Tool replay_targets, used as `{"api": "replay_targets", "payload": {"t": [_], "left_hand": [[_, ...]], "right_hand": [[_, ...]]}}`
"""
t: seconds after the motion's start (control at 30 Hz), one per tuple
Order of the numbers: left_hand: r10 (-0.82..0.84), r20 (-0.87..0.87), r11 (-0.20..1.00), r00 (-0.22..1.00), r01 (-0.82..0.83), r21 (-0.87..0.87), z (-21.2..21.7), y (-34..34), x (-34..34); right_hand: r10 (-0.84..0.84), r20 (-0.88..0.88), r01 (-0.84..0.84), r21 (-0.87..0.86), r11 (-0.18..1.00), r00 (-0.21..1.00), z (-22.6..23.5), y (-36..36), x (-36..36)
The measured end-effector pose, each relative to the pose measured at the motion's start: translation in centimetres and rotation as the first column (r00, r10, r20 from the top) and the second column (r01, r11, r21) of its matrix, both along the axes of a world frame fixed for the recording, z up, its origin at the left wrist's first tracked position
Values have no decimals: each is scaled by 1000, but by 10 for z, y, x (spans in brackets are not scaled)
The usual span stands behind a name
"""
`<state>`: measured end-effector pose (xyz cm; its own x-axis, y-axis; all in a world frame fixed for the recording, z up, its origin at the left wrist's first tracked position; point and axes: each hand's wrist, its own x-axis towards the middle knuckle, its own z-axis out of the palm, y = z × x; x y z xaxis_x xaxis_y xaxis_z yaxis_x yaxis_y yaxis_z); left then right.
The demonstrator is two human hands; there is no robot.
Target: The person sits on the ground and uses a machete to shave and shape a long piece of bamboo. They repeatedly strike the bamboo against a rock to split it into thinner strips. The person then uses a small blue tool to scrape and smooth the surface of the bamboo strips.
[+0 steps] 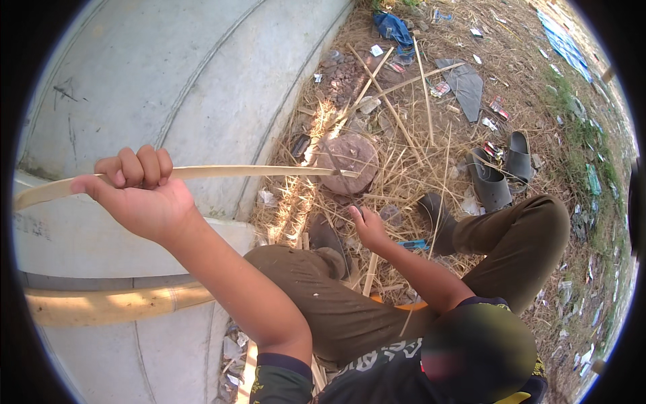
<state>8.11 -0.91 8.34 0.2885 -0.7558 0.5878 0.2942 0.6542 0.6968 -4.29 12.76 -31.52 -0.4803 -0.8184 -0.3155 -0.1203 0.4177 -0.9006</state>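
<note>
My left hand (145,192) is raised at the left, its fingers closed around a long, pale bamboo strip (249,171). The strip runs level to the right and its far end lies over a round wooden stump (353,158). In my right hand (370,230), closed near the stump's lower edge, is the handle of a knife (342,182). Its thin dark blade points up and away, crossing the strip's end above the stump. Whether the blade touches the strip I cannot tell.
A concrete wall (195,87) borders the left side, with a thick bamboo pole (121,306) beside it. Several bamboo strips (425,91), straw and litter cover the ground ahead. Grey clogs (490,182) stand right of the stump, below a grey cloth (466,87) and a blue bag (393,28).
</note>
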Motion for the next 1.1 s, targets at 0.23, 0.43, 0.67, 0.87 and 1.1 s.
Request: {"api": "replay_targets", "payload": {"t": [0.23,0.43,0.67,0.87,1.1], "left_hand": [[232,9,968,973,-231,101,8,10,-16],[219,-14,972,976,-217,85,4,11,-16],[57,33,998,998,-57,16,12,12,-5],[-175,142,984,974,168,62,0,-3,-1],[-122,203,857,972,0,516,-57,-61,-20]], "right_hand": [[-67,-30,71,167,983,997,-55,13,-6],[75,99,-65,-100,993,992,9,-5,4],[504,-76,-322,687,652,860,-59,24,-57],[-117,624,-187,399,897,772,-53,-51,-197],[-190,-410,350,361,865,892,-79,-102,-363]]}}
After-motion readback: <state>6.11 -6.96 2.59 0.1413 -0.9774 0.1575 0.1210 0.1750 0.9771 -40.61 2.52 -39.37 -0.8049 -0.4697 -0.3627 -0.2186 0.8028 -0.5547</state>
